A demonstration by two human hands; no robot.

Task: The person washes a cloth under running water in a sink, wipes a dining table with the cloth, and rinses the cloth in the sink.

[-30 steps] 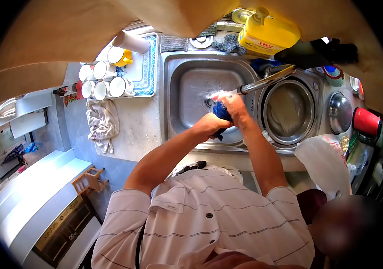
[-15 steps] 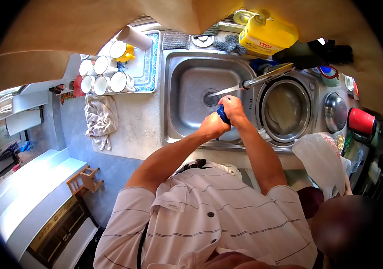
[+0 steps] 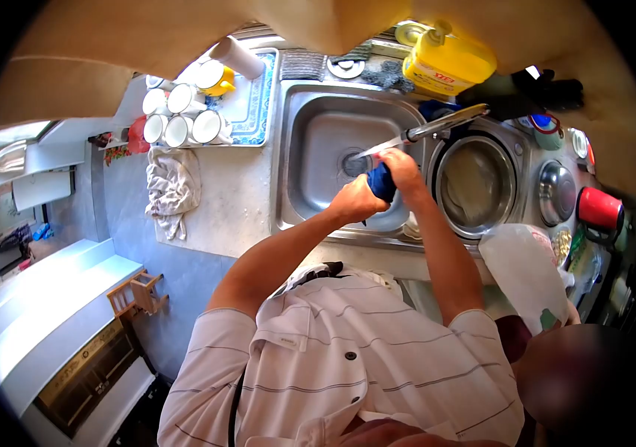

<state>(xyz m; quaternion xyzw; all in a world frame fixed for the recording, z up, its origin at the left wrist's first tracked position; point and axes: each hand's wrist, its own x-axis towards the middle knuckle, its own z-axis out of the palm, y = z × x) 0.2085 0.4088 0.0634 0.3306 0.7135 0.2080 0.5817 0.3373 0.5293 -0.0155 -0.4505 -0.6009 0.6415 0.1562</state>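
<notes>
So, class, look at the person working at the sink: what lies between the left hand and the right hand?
In the head view, a bunched dark blue cloth lies between the left hand and the right hand.

Left arm [image 3: 273, 257]: extended forward, elbow bent outward, forearm slanting inward on a low diagonal. Left hand [image 3: 360, 200]: curled into a grip, the farther back of the pair. Right arm [image 3: 446, 246]: extended forward, steeper, angled inward. Right hand [image 3: 403, 171]: curled in a grip, farther forward, just beside the left; both bare.
</notes>
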